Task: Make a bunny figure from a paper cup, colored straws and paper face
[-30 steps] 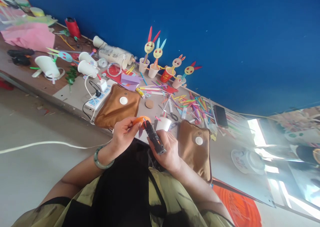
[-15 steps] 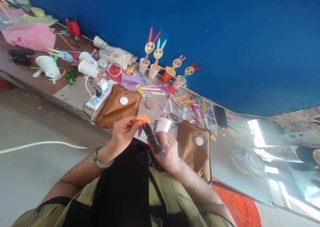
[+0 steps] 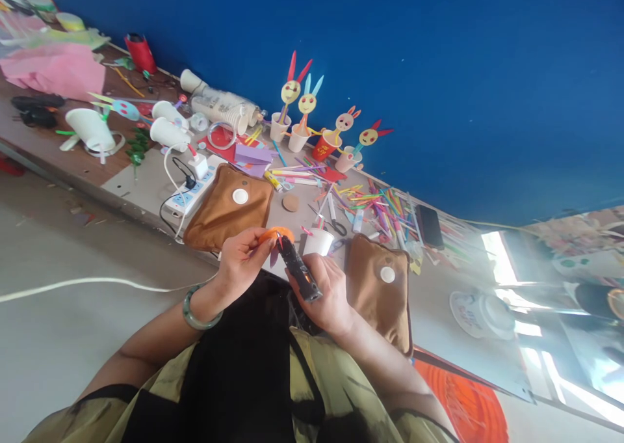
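Observation:
My left hand (image 3: 245, 255) pinches an orange disc (image 3: 275, 233) by its edge, thumb and fingers pressed together. A small purple piece (image 3: 273, 255) hangs just below the disc. My right hand (image 3: 327, 290) is wrapped round a black glue gun (image 3: 298, 268), its narrow tip at the disc's face; whether it touches cannot be made out. Right behind the glue gun stands a white paper cup (image 3: 318, 242) with a pink strip at its rim. A round brown disc (image 3: 291, 202) lies on the table farther back.
Brown cushioned pouches lie left (image 3: 229, 212) and right (image 3: 377, 300) of my hands. A power strip (image 3: 195, 186) with cords sits at left. Several rabbit-faced cup figures (image 3: 307, 105) line the blue wall. Coloured sticks (image 3: 380, 205), scissors (image 3: 336, 220) and a phone (image 3: 429, 227) lie to the right.
The view has shifted very slightly. Both hands keep their hold, and the glue gun's tip stays at the orange disc, which has tilted a little at most.

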The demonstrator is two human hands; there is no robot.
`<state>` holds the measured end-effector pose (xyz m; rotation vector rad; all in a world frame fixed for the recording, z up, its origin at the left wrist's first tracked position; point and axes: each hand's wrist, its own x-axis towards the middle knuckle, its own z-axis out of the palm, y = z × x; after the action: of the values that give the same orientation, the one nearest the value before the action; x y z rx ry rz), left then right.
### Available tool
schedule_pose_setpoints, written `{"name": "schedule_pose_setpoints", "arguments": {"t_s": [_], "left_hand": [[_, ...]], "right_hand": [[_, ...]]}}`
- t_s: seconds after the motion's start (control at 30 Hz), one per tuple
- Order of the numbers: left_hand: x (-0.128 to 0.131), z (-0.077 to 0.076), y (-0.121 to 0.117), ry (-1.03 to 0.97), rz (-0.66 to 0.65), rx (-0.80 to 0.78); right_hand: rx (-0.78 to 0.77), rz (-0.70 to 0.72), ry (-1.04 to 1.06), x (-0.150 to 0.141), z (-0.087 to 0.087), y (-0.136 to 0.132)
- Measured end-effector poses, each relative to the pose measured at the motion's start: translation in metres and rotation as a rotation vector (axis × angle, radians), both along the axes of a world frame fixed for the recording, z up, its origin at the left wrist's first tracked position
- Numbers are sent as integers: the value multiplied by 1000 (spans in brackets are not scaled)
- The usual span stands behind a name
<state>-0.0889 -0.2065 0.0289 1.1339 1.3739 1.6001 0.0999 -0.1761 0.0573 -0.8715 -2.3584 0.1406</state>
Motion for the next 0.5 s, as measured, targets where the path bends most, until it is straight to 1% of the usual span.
{"name": "schedule_pose_setpoints", "arguments": {"t_s": [0.1, 0.2, 0.27, 0.4, 0.5], "left_hand": [[0, -2, 0, -12, 20, -16], [-1, -3, 0, -55, -14, 7], [-1, -2, 0, -64, -29, 15], [-1, 0, 0, -50, 8, -12], [-1, -1, 0, -73, -12, 4]], "right_hand": [[-9, 7, -16, 0, 0, 0], [-2, -24, -2, 1, 0, 1], [7, -32, 6, 1, 0, 1], [8, 7, -14, 1, 0, 1], [-11, -16, -2, 1, 0, 1]]}}
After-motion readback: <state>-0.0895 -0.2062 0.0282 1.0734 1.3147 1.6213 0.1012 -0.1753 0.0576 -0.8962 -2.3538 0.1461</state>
